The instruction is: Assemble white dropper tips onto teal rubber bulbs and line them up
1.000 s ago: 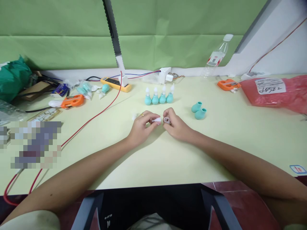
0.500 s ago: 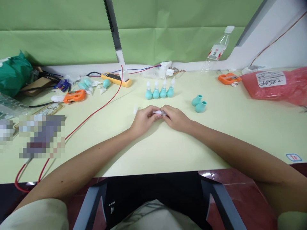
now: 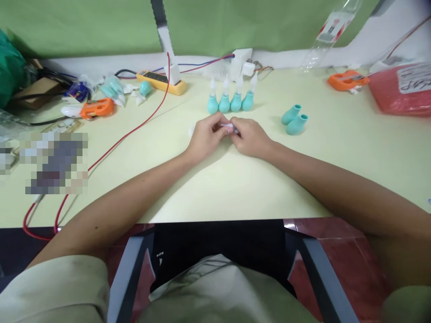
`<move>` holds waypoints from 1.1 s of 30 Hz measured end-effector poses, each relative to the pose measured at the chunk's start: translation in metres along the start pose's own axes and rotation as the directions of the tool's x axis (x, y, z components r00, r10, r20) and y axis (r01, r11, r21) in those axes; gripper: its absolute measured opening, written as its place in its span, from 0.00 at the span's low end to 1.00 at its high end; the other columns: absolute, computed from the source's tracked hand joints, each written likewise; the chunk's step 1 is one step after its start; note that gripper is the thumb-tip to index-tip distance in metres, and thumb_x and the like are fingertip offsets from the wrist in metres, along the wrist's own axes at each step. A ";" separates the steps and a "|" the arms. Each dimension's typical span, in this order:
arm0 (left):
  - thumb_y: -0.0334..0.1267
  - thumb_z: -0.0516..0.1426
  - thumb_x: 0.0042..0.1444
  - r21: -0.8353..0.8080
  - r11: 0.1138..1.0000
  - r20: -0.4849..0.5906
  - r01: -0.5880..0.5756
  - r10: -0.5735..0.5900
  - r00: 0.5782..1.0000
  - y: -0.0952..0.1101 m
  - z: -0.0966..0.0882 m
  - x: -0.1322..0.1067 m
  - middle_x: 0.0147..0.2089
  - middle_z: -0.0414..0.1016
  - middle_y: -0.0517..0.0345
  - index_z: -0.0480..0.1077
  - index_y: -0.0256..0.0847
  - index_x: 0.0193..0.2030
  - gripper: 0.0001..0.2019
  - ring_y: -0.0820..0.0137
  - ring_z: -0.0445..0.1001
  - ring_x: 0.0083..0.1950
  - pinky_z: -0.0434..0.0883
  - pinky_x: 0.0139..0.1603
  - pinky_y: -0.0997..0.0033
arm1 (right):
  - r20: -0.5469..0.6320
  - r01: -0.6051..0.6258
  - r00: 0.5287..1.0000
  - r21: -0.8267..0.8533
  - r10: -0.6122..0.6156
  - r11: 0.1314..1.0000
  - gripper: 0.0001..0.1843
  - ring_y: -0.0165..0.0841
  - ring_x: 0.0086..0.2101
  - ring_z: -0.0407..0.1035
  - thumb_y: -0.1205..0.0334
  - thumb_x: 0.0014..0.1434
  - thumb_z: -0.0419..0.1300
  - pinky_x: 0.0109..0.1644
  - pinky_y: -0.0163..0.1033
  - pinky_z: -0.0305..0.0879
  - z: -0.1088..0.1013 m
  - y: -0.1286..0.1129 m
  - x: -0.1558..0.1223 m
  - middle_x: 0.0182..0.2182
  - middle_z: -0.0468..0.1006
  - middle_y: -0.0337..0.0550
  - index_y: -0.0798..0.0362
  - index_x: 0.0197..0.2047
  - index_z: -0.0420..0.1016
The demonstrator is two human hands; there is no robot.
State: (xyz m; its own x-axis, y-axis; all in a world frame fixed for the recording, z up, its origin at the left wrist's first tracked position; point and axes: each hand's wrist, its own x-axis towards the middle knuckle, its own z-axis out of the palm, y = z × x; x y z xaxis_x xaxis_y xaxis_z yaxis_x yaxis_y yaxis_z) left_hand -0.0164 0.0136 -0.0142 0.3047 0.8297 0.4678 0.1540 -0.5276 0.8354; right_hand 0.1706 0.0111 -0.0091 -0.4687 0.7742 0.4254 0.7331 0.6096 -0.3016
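Observation:
My left hand (image 3: 208,136) and my right hand (image 3: 251,136) meet over the middle of the table. Between their fingertips they pinch a small whitish plastic piece (image 3: 228,126), mostly covered by the fingers. Just behind the hands, several turquoise rubber bulbs (image 3: 230,104) with translucent pointed nozzles stand upright in a row. To the right of my right hand, two turquoise bulbs (image 3: 296,124) without nozzles lie tilted, their open necks up to the right. A small pale translucent piece (image 3: 192,129) shows beside my left hand, partly hidden by it.
At left are orange-handled cutters (image 3: 97,108), a yellow power strip (image 3: 160,82), a bagged turquoise bulb (image 3: 145,88) and a red cable (image 3: 126,134). Another orange tool (image 3: 348,80), a red plastic bag (image 3: 400,92) and a clear bottle (image 3: 332,33) stand or lie at right.
The camera view has tipped downward, so the table things appear higher in the picture. Both hands still pinch the small piece together; their grip looks almost the same.

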 end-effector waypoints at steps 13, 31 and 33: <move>0.36 0.60 0.60 0.277 0.950 0.026 -0.141 0.139 0.990 0.009 -0.001 -0.004 0.35 0.76 0.57 0.73 0.41 0.33 0.04 0.67 0.72 0.38 0.68 0.41 0.64 | 0.117 -0.028 0.992 -0.069 0.036 0.997 0.06 0.45 0.34 0.71 0.62 0.63 0.54 0.35 0.42 0.52 -0.004 -0.001 0.001 0.35 0.81 0.50 0.51 0.40 0.72; 0.40 0.60 0.63 0.198 0.949 0.118 -0.244 0.224 0.967 0.018 -0.005 -0.013 0.37 0.80 0.56 0.77 0.42 0.37 0.06 0.68 0.76 0.40 0.70 0.44 0.66 | 0.202 -0.157 0.975 0.331 0.092 0.930 0.11 0.36 0.28 0.63 0.56 0.62 0.58 0.32 0.39 0.54 -0.024 -0.017 -0.013 0.28 0.72 0.38 0.48 0.45 0.63; 0.42 0.60 0.64 0.185 0.954 0.114 -0.237 0.219 0.969 0.022 -0.006 -0.015 0.38 0.80 0.55 0.77 0.43 0.38 0.08 0.68 0.77 0.39 0.71 0.44 0.65 | 0.230 -0.192 0.969 0.486 0.087 0.853 0.15 0.33 0.26 0.59 0.52 0.63 0.59 0.31 0.37 0.53 -0.028 -0.020 -0.015 0.26 0.68 0.33 0.46 0.49 0.61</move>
State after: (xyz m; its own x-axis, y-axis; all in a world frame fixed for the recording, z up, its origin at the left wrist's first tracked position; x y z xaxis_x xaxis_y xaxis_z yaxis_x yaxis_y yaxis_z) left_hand -0.0231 -0.0094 -0.0009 0.4359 0.6677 0.6034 0.2487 -0.7337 0.6323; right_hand 0.1768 -0.0170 0.0144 -0.5037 0.8427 0.1900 0.4753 0.4541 -0.7536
